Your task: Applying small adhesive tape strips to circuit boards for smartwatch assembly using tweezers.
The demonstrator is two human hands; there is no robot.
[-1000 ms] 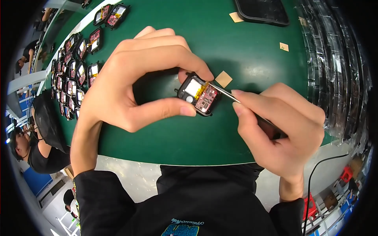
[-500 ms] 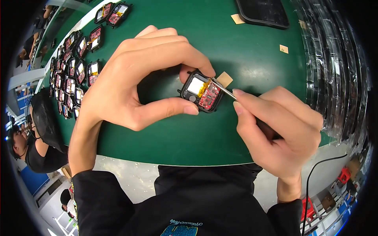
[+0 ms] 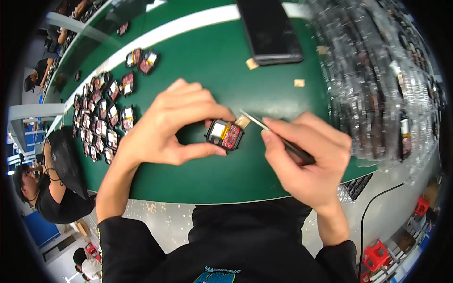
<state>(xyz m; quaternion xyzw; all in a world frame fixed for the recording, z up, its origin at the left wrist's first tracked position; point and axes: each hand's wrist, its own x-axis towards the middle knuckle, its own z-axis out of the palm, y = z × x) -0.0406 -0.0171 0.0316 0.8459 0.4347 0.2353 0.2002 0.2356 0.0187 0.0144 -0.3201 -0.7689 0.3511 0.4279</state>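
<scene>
Between the thumb and fingers of my left hand [image 3: 174,122] is a small black electronic device housing [image 3: 225,135], its inside facing up. A red circuit board, a silvery-white block, yellow tape and a round grey part show in it. My right hand [image 3: 311,160] is closed on slim tweezers [image 3: 257,120], whose tip points up and left, just beyond the housing's upper right corner and apart from the board. A tan paper piece [image 3: 242,121] lies beside that corner, under the tweezers' tip.
Several similar open housings [image 3: 100,127] cluster on the green table [image 3: 188,188] at left. A black phone-like slab [image 3: 271,35] and small tan pieces [image 3: 298,83] lie farther back. Clear plastic trays [image 3: 373,89] are stacked at right. Another person [image 3: 56,188] sits at left.
The tweezers' tip has lifted off the circuit board to beyond the housing's corner. My left hand keeps its hold on the housing. The whole view has shifted, showing more of the table's far side.
</scene>
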